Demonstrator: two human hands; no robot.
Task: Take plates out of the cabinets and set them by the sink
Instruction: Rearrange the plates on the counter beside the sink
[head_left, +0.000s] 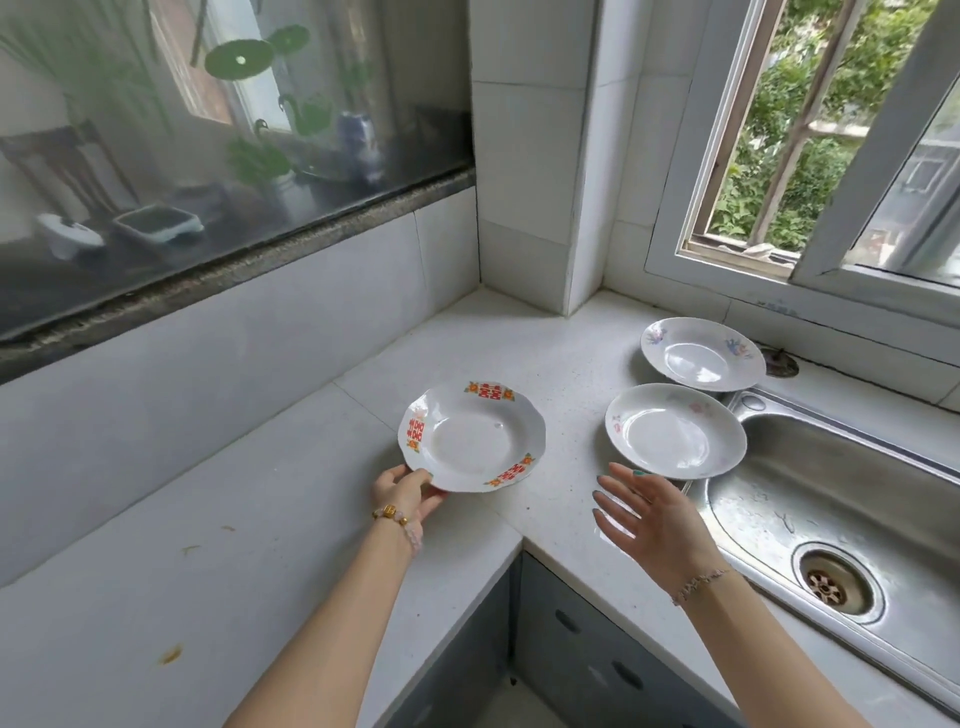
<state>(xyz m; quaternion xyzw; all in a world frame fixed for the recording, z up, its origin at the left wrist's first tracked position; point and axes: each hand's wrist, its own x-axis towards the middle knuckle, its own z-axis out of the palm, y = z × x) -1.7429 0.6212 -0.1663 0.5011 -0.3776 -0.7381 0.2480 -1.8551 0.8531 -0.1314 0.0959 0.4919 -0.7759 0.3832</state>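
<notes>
A white plate with red-and-orange rim motifs (472, 436) sits at the centre of the frame, over the corner of the pale surface (260, 519). The left hand (408, 493) holds it by the near-left rim, thumb on top of the edge and the other fingers (434, 506) curled beneath, pinching the rim. Whether the plate's far side rests on the surface or is lifted just clear cannot be told.

To the right of centre, two more white plates lie flat on the surface. The nearer one, a plate with faint pink marks (675, 439), lies just beside the left edge of the steel sink (857, 499), its right rim reaching over the sink's flange. Behind it, toward the upper right, a plate with blue and pink floral marks (702, 354) lies close to the wall under the window (810, 156); the two seem to overlap slightly or touch at their near edges.

The right hand (657, 522) hovers open, palm turned left, fingers spread and holding nothing, just below the nearer plate. A bracelet circles each wrist.

The sink drain (830, 584) is at the lower right. Grey cabinet fronts (582, 660) run below the surface. A dark glass pane (208, 130) fills the upper left.
</notes>
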